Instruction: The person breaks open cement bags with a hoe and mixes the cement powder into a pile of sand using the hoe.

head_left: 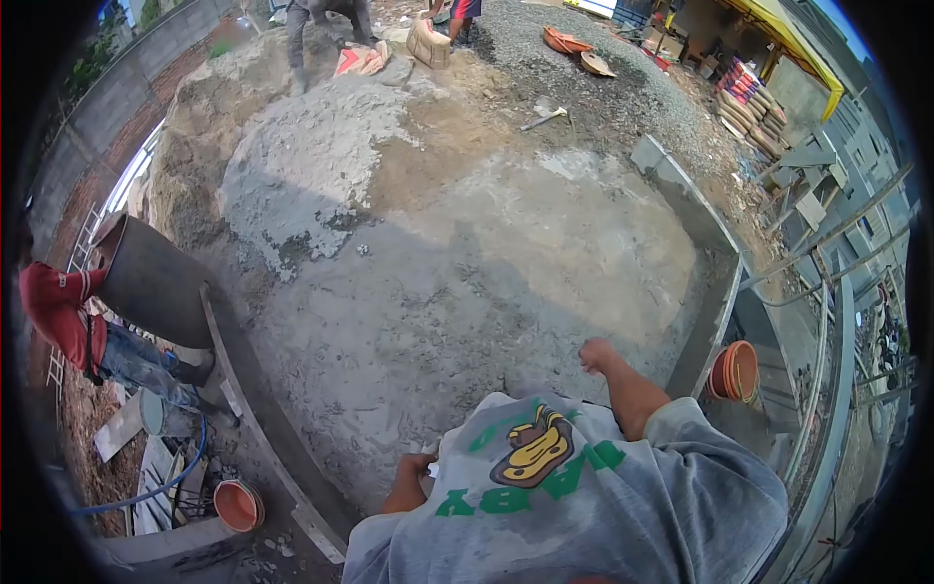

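Observation:
My right hand (595,355) is held out over the grey, wet-looking ground (467,282), its fingers curled in; whether it holds anything is too small to make out. Low at the centre, my left hand (418,463) is close to the front of my grey shirt (584,487), near a small whitish thing (433,469). Its fingers are partly hidden, and I cannot tell whether they grip that thing.
Boards (681,195) edge the ground at right and left (263,419). A person in red (58,311) stands at left by a large drum (156,282). Orange buckets (732,372) sit outside the boards. Two people, a cement powder heap (302,156) and a hoe (545,119) are beyond.

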The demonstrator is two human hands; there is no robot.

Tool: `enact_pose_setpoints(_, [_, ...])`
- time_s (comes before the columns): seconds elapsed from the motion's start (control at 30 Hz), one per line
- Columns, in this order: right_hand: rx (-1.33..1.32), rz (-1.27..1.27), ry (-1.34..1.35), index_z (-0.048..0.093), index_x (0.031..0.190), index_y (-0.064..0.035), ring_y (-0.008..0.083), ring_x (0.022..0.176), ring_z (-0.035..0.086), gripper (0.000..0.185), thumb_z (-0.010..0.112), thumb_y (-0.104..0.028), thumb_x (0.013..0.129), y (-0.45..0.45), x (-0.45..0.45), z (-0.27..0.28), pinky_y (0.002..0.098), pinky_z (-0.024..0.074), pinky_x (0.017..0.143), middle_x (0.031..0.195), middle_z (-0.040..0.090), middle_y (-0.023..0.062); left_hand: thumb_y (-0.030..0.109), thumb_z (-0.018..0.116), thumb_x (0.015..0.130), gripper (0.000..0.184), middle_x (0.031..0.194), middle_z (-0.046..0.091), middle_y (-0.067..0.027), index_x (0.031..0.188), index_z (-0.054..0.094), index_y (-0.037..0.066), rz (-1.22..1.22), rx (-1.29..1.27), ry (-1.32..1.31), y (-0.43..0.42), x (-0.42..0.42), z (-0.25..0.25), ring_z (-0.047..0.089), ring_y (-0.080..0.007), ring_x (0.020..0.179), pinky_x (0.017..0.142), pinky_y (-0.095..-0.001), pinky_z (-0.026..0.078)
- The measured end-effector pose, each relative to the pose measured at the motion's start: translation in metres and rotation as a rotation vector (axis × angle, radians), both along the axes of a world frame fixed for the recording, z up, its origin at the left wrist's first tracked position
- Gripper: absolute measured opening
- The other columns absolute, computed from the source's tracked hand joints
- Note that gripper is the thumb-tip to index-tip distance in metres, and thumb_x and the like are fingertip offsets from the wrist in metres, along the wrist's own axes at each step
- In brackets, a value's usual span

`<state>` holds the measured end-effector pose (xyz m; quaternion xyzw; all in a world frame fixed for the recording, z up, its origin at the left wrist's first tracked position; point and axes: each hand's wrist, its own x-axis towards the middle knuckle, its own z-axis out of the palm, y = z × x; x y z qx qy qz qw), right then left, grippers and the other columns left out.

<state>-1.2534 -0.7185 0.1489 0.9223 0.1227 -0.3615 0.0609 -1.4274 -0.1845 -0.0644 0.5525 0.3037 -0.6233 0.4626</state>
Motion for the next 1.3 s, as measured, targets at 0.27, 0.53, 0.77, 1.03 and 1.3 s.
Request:
enact_pose_setpoints(0.27, [0.106,-0.146,0.039,0.063,0.062,-0.0136,0.0181,0.06,0.062,0.005,0.062,-0.018,0.063,-0.004,-0.009,-0.006,0.0334,0.0483,0.052,0.063,0.063,0.0007,0.034,0.058,0.076,0.035,0.063,0.05,-0.0086,0.089,0.054,0.002,-0.16,0.068,-0.197,-0.011,0.01,0.064,0.047,-0.0191,0.05,0.047,-0.0342,0.038])
enact_pose_setpoints(0.53, [0.049,-0.198,0.061,0.064,0.065,-0.0141,0.0147,0.064,0.062,0.006,0.066,-0.016,0.06,0.001,-0.014,0.005,0.031,0.0486,0.055,0.067,0.064,-0.0023,0.033,0.058,0.076,0.034,0.069,0.052,-0.0079,0.092,0.054,0.003,-0.144,0.07,-0.179,-0.011,0.012,0.054,0.048,-0.0184,0.055,0.052,-0.0341,0.039])
enact_pose_setpoints(0.77, [0.012,-0.049,0.04,0.064,0.065,-0.0143,0.014,0.066,0.062,0.003,0.064,-0.017,0.063,0.001,-0.012,0.002,0.0303,0.0491,0.056,0.069,0.065,-0.0033,0.032,0.059,0.076,0.034,0.074,0.054,-0.0074,0.094,0.055,0.003,-0.129,0.065,-0.177,-0.01,0.011,0.052,0.05,-0.0177,0.06,0.056,-0.0339,0.04])
enact_pose_setpoints(1.03, [0.07,-0.056,0.035,0.063,0.064,-0.014,0.0132,0.067,0.062,0.002,0.063,-0.015,0.063,0.001,-0.008,-0.001,0.0303,0.0492,0.058,0.07,0.065,-0.0033,0.03,0.059,0.076,0.034,0.081,0.055,-0.0068,0.097,0.055,0.004,-0.104,0.065,-0.179,-0.006,0.004,0.051,0.051,-0.017,0.066,0.061,-0.0338,0.041])
enact_pose_setpoints(1.3, [0.034,0.13,-0.093,0.064,0.065,-0.0146,0.0203,0.065,0.061,0.008,0.066,-0.019,0.058,-0.002,0.001,-0.009,0.034,0.0477,0.058,0.067,0.064,0.0006,0.028,0.059,0.076,0.034,0.087,0.057,-0.0061,0.1,0.056,0.004,-0.082,0.06,-0.175,-0.002,-0.005,0.048,0.053,-0.0162,0.071,0.065,-0.0336,0.041])
